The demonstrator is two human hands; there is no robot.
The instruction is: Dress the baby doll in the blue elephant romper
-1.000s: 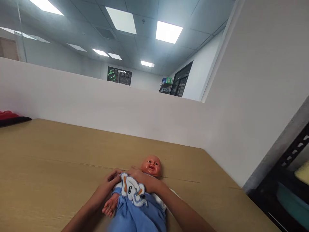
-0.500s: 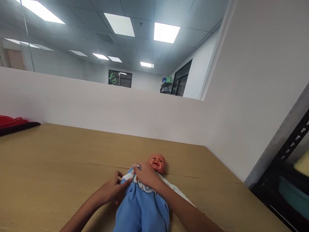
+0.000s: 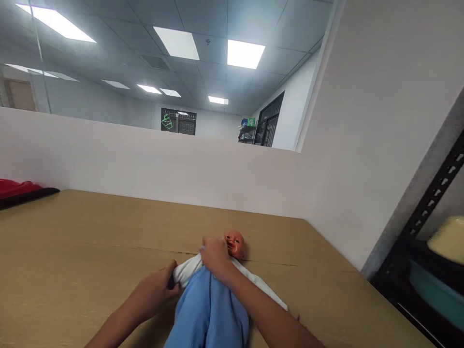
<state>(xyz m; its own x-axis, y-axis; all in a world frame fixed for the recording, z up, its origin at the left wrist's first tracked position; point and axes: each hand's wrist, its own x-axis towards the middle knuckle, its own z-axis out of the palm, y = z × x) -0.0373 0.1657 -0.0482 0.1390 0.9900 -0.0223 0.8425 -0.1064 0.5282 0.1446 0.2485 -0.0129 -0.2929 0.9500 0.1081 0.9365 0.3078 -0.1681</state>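
Note:
A baby doll (image 3: pixel 235 244) lies on its back on the brown tabletop, its head pointing away from me. It wears a blue garment (image 3: pixel 208 309) over white sleeves. My left hand (image 3: pixel 157 290) pinches the end of the white sleeve (image 3: pixel 188 270) on the left, which is stretched out sideways; a small dark patch shows between its thumb and fingers. Curled over the doll's shoulder and chest, my right hand (image 3: pixel 216 256) grips the upper edge of the blue garment, its fingertips mostly hidden. The other white sleeve (image 3: pixel 259 282) lies out to the right, partly behind my right forearm.
The brown tabletop (image 3: pixel 108 222) meets a low white wall (image 3: pixel 163 164) with a window above it. A red object with a black edge (image 3: pixel 21 191) is at the far left. To the right stands a black shelf rack (image 3: pixel 431 208) holding a yellow item (image 3: pixel 447 239) and a teal one (image 3: pixel 431 285).
My left hand has moved left and down from the doll's chest to the sleeve end, straightening the sleeve. My right hand has pulled the blue garment's top, and the patterned chest part is now covered.

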